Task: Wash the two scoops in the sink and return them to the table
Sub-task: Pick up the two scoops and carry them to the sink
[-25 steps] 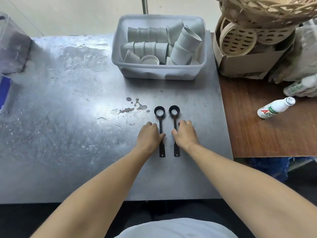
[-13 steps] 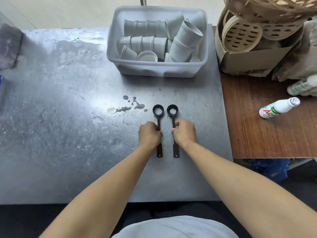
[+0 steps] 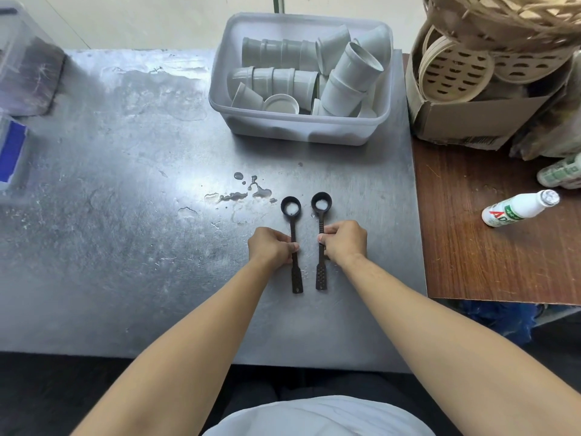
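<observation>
- Two black scoops lie side by side on the steel tabletop [image 3: 125,215].
- Left hand [image 3: 271,247] fingers grip the left scoop [image 3: 293,243]; right hand [image 3: 345,242] fingers grip the right scoop [image 3: 321,240].
- Best lifted level, handles pinched firmly.

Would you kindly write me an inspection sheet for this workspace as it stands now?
Surface: steel table, scuffed, with small puddles near the scoops.
Job's things: left scoop and right scoop lie parallel, bowls away from the person.
Clutter: plastic tub of white cups; white bottle lying on the wooden side table.
Grippers: left hand and right hand each grip a scoop handle.
Cables: nothing seen.
Surroundings: cardboard box of bamboo steamers at right; no sink in view.
</observation>
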The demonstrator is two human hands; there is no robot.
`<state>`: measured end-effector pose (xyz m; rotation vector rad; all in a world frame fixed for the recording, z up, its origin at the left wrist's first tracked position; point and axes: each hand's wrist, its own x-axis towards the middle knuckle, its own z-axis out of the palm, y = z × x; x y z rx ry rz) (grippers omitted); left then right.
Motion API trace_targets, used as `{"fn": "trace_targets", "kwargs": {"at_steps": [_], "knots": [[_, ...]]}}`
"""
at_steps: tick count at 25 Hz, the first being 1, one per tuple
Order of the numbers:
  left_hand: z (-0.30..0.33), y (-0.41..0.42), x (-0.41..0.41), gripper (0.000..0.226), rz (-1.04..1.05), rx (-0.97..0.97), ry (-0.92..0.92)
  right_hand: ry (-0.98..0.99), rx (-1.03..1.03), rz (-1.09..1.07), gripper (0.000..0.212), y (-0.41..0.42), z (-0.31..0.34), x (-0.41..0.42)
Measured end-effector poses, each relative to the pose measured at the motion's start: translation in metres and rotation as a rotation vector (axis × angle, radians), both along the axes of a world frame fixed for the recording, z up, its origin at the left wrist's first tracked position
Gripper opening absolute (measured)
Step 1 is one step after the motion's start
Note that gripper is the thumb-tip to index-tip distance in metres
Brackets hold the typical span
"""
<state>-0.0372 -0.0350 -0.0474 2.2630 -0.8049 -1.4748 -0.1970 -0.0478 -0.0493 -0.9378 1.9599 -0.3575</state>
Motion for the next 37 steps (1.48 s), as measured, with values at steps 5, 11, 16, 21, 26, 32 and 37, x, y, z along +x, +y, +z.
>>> {"fn": "trace_targets", "kwargs": {"at_steps": [5,11,16,21,26,32,37], "knots": [[0.008,0.02,0.011,0.019,0.148,-0.039,0.041,-0.066,-0.047,0.059,0.023,0.0,0.01,0.009],[0.023,0.048,0.04,0.022,0.307,-0.081,0.072,-0.104,-0.065,0.218,0.02,0.004,0.017,0.041],[0.035,0.083,0.076,0.027,0.42,-0.134,0.101,-0.145,-0.052,0.356,0.018,0.021,0.021,0.084],[0.043,0.125,0.11,0.03,0.533,-0.152,0.088,-0.182,-0.046,0.488,0.02,0.044,0.024,0.129],[0.049,0.175,0.142,0.025,0.626,-0.177,0.08,-0.199,-0.046,0.623,0.015,0.074,0.031,0.175],[0.056,0.258,0.2,0.018,0.777,-0.196,0.025,-0.192,-0.033,0.791,0.011,0.138,0.042,0.249],[0.059,0.331,0.244,0.018,0.895,-0.216,0.001,-0.177,-0.053,0.923,0.008,0.195,0.047,0.306]]}}
